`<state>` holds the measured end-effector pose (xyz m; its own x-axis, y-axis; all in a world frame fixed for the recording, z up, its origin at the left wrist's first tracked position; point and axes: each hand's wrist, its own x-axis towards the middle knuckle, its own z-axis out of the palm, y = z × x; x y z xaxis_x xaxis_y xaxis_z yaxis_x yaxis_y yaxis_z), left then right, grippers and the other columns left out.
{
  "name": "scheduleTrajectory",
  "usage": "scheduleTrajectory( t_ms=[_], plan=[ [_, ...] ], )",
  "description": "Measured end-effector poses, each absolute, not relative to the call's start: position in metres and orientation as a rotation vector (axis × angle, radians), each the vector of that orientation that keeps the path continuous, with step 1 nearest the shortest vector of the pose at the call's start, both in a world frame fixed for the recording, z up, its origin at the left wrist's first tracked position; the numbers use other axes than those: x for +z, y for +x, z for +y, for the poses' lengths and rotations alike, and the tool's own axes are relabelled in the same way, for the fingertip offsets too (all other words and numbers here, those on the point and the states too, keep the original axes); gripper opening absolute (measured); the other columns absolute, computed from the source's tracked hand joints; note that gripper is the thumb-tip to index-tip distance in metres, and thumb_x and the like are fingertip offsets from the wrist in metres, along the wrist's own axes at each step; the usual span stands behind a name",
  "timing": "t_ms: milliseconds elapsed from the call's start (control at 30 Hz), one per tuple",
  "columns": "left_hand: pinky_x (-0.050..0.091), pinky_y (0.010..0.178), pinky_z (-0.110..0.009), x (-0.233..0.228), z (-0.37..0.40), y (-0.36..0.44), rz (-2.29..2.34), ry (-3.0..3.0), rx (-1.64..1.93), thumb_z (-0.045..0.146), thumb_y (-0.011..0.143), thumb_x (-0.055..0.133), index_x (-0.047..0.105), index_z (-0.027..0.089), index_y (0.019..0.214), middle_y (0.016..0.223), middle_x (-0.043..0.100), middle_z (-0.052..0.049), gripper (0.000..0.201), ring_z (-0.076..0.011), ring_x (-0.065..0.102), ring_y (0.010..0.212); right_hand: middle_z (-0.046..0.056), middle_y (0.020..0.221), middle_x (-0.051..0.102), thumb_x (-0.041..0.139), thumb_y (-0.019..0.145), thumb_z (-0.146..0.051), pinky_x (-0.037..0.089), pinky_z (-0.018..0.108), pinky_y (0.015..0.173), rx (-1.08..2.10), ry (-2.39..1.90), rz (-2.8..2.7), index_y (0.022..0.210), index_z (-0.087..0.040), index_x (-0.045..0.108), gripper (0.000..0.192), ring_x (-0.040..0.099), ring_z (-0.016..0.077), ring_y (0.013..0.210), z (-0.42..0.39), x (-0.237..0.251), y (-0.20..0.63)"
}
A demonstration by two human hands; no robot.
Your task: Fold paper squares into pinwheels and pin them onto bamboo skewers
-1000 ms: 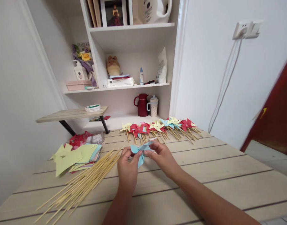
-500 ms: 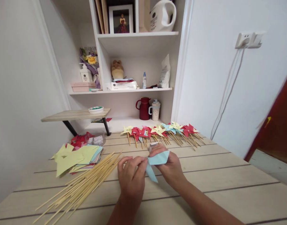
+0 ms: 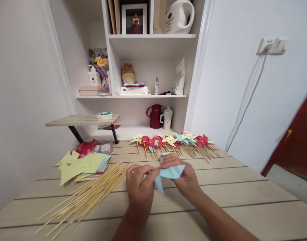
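My left hand and my right hand hold a light blue paper pinwheel between them, just above the wooden table. The left fingertips pinch near its centre, where a small pin head shows. The right hand grips its right blades from behind. A bundle of bamboo sticks lies left of my left hand. Beyond them a stack of cut yellow and blue paper sheets rests on the table.
A row of finished red, yellow and blue pinwheels on sticks lies at the table's far edge. Red paper pieces sit far left. A white shelf unit holds a red jug, bottles and boxes. A small wooden side shelf juts out left.
The blue pinwheel has been turned in my hands and lowered a little toward the table, its blades now pointing right and down. The camera view has shifted slightly.
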<state>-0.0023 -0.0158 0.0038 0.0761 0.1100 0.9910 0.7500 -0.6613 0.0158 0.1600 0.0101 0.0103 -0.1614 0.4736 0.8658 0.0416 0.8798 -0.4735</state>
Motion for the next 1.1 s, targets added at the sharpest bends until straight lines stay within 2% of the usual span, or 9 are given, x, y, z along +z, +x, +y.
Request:
scheduleTrajectory(
  t_ms=[400, 533, 767, 867, 1000, 1100],
  plan=[
    [0.044, 0.079, -0.032, 0.006, -0.016, -0.003, -0.825, -1.846, -1.611, 0.002, 0.086, 0.055, 0.067, 0.021, 0.089, 0.081, 0.07, 0.0, 0.023, -0.0121, 0.064, 0.074, 0.003, 0.08, 0.067, 0.067, 0.084, -0.013, 0.049, 0.039, 0.078, 0.399, -0.408, -1.786, 0.088, -0.026, 0.07, 0.015, 0.062, 0.0204, 0.08, 0.009, 0.012, 0.16],
    [0.045, 0.077, -0.032, 0.006, -0.016, -0.003, -0.836, -1.848, -1.637, -0.001, 0.084, 0.053, 0.066, 0.023, 0.089, 0.082, 0.07, -0.001, 0.028, -0.0136, 0.064, 0.075, 0.002, 0.079, 0.066, 0.067, 0.085, -0.017, 0.049, 0.04, 0.078, 0.378, -0.477, -1.73, 0.086, -0.026, 0.068, 0.009, 0.061, 0.0206, 0.079, 0.007, 0.009, 0.156],
    [0.048, 0.076, -0.033, 0.003, -0.016, -0.005, -0.886, -1.93, -1.708, 0.003, 0.082, 0.057, 0.067, 0.024, 0.091, 0.085, 0.069, -0.001, 0.025, -0.0157, 0.063, 0.078, 0.003, 0.079, 0.065, 0.065, 0.086, -0.021, 0.048, 0.039, 0.078, 0.384, -0.495, -1.698, 0.085, -0.025, 0.068, 0.005, 0.06, 0.0208, 0.08, 0.005, 0.008, 0.154],
    [0.05, 0.075, -0.031, 0.001, -0.014, -0.004, -0.975, -2.008, -1.832, 0.006, 0.081, 0.061, 0.068, 0.023, 0.088, 0.086, 0.068, -0.002, 0.02, -0.0164, 0.063, 0.081, 0.003, 0.079, 0.065, 0.069, 0.084, -0.024, 0.048, 0.035, 0.075, 0.515, -0.551, -1.632, 0.082, -0.024, 0.068, 0.002, 0.06, 0.0197, 0.079, 0.007, 0.006, 0.153],
    [0.052, 0.072, -0.029, 0.0, -0.009, -0.003, -1.105, -2.104, -2.018, 0.012, 0.082, 0.063, 0.069, 0.022, 0.082, 0.085, 0.067, -0.002, 0.012, -0.0171, 0.065, 0.082, 0.001, 0.074, 0.064, 0.072, 0.08, -0.031, 0.047, 0.03, 0.065, 0.766, -0.673, -1.525, 0.079, -0.022, 0.067, 0.01, 0.058, 0.017, 0.07, 0.01, 0.002, 0.152],
    [0.052, 0.072, -0.029, 0.001, -0.007, -0.002, -1.216, -2.143, -2.15, 0.019, 0.082, 0.066, 0.07, 0.021, 0.08, 0.086, 0.067, -0.003, 0.005, -0.0169, 0.065, 0.081, 0.001, 0.073, 0.064, 0.075, 0.076, -0.034, 0.047, 0.029, 0.064, 0.866, -0.706, -1.447, 0.078, -0.02, 0.067, 0.016, 0.058, 0.016, 0.068, 0.012, 0.002, 0.152]
  ],
)
